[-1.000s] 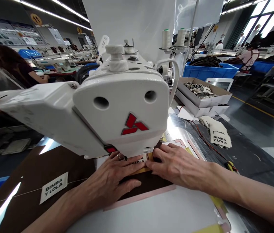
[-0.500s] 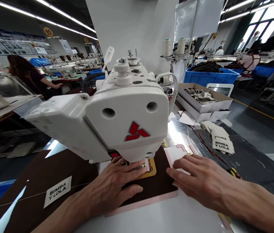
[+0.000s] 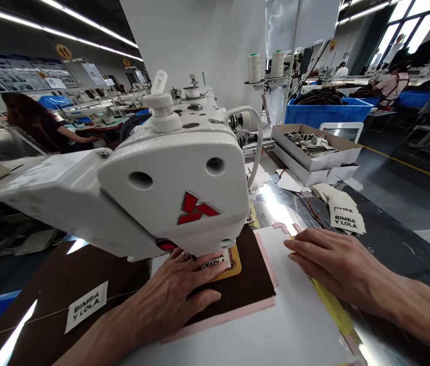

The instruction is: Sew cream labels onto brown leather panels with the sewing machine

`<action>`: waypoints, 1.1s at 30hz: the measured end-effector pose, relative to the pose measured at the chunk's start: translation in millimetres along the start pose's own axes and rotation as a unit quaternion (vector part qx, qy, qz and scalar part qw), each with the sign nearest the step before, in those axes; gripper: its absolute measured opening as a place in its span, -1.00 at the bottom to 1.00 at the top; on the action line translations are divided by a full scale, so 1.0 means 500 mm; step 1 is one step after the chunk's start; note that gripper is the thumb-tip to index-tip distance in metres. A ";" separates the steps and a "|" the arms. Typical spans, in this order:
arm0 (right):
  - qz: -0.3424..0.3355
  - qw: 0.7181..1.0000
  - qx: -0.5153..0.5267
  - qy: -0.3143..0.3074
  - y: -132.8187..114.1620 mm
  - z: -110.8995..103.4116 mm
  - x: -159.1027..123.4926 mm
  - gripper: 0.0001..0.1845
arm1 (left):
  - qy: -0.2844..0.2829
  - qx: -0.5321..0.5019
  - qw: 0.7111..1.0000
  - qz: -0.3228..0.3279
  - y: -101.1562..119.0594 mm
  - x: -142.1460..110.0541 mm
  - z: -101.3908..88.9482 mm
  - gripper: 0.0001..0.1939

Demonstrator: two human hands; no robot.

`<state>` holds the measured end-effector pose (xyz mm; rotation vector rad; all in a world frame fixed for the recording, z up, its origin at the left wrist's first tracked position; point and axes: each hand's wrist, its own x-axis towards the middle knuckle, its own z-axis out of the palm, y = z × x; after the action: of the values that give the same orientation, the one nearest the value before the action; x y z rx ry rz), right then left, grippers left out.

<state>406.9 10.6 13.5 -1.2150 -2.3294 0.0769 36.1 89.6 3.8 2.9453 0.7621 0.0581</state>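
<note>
laying the brown panel (image 3: 243, 295) flat before the sewing machine head (image 3: 173, 178), printed label (image 3: 219, 257) square beneath it, should serve best — fingers safely clear. left hand (image 3: 175, 284), spread palm-down, seems to press both; right hand (image 3: 333, 259), half-open, seemingly empty, is right of the head — contact with the white template (image 3: 295, 325) unclear.

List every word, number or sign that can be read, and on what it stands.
"BIMBA Y LOLA": left label; right pile.
"Y LOLA", upper line partly hidden: middle label.
"11": larger round sign.
"7": smaller round sign.
Red emblem, no letters: machine.
Too small or blurred: white tag, wall board, box labels.
</note>
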 end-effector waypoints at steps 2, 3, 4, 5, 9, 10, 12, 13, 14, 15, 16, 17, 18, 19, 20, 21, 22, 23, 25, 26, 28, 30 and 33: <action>0.006 1.000 0.001 0.006 0.002 -0.002 -0.001 -0.75 | -0.008 0.006 1.000 -0.008 0.000 0.000 0.002 -0.44; 0.009 1.000 0.000 0.009 0.004 -0.002 -0.001 -0.75 | -0.014 0.009 1.000 -0.013 0.000 0.000 0.004 -0.44; 0.012 1.000 -0.003 0.011 0.005 -0.002 -0.001 -0.75 | -0.019 0.012 1.000 -0.019 0.000 -0.001 0.005 -0.44; 0.014 1.000 -0.007 0.013 0.008 -0.001 -0.002 -0.76 | -0.022 0.014 0.999 -0.023 0.001 -0.002 0.006 -0.45; 0.013 0.999 -0.028 0.012 0.020 -0.002 -0.003 -0.75 | -0.020 0.013 1.000 -0.019 0.006 -0.005 0.005 -0.46; 0.013 0.999 -0.029 0.010 0.024 -0.002 -0.004 -0.75 | -0.016 0.011 1.000 -0.017 0.007 -0.005 0.004 -0.46; 0.016 1.000 -0.027 0.004 0.029 -0.003 -0.006 -0.74 | -0.007 0.003 1.000 -0.017 0.007 -0.005 0.005 -0.46; 0.020 0.999 -0.026 0.001 0.031 -0.003 -0.007 -0.74 | -0.003 -0.002 1.000 -0.018 0.006 -0.004 0.007 -0.45; 0.023 0.999 -0.028 -0.002 0.033 -0.003 -0.008 -0.74 | 0.002 -0.008 1.000 -0.018 0.005 -0.004 0.009 -0.44; 0.026 0.999 -0.031 -0.005 0.034 -0.003 -0.009 -0.74 | 0.007 -0.013 1.000 -0.017 0.003 -0.003 0.013 -0.44; 0.029 0.999 -0.034 -0.008 0.035 -0.002 -0.010 -0.74 | 0.012 -0.016 1.000 -0.017 0.000 -0.003 0.017 -0.44; 0.032 0.999 -0.037 -0.011 0.035 -0.001 -0.010 -0.74 | 0.018 -0.018 1.000 -0.018 -0.002 -0.002 0.021 -0.45; 0.036 0.998 -0.039 -0.016 0.035 0.000 -0.010 -0.73 | 0.025 -0.020 0.999 -0.019 -0.006 -0.002 0.024 -0.46; 0.039 0.998 -0.039 -0.020 0.035 0.001 -0.010 -0.73 | 0.030 -0.020 0.999 -0.021 -0.009 -0.001 0.027 -0.48; 0.044 0.998 -0.040 -0.025 0.035 0.001 -0.009 -0.72 | 0.034 -0.021 0.999 -0.025 -0.011 0.000 0.028 -0.49; 0.049 0.997 -0.041 -0.032 0.035 0.001 -0.009 -0.71 | 0.037 -0.022 0.999 -0.028 -0.014 0.002 0.028 -0.50; 0.054 0.997 -0.043 -0.039 0.035 0.001 -0.009 -0.70 | 0.038 -0.024 0.999 -0.029 -0.016 0.004 0.027 -0.50; 0.058 0.996 -0.045 -0.047 0.035 0.001 -0.010 -0.69 | 0.038 -0.027 0.998 -0.030 -0.018 0.007 0.025 -0.50; 0.064 0.995 -0.049 -0.060 0.037 0.001 -0.010 -0.68 | 0.037 -0.033 0.998 -0.030 -0.021 0.013 0.019 -0.50; 0.066 0.994 -0.050 -0.065 0.037 0.001 -0.011 -0.67 | 0.040 -0.035 0.998 -0.030 -0.022 0.016 0.015 -0.50; 0.069 0.994 -0.054 -0.072 0.039 0.001 -0.012 -0.67 | 0.047 -0.040 0.998 -0.031 -0.023 0.020 0.009 -0.52; 0.071 0.993 -0.056 -0.078 0.039 0.002 -0.013 -0.68 | 0.053 -0.045 0.997 -0.033 -0.023 0.020 0.007 -0.54; 0.067 0.993 -0.051 -0.079 0.037 0.002 -0.013 -0.68 | 0.060 -0.049 0.996 -0.035 -0.020 0.014 0.009 -0.56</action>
<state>423.4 16.8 4.7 -1.4627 -2.4091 0.1039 37.7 101.5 -1.5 2.8394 0.8524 0.2628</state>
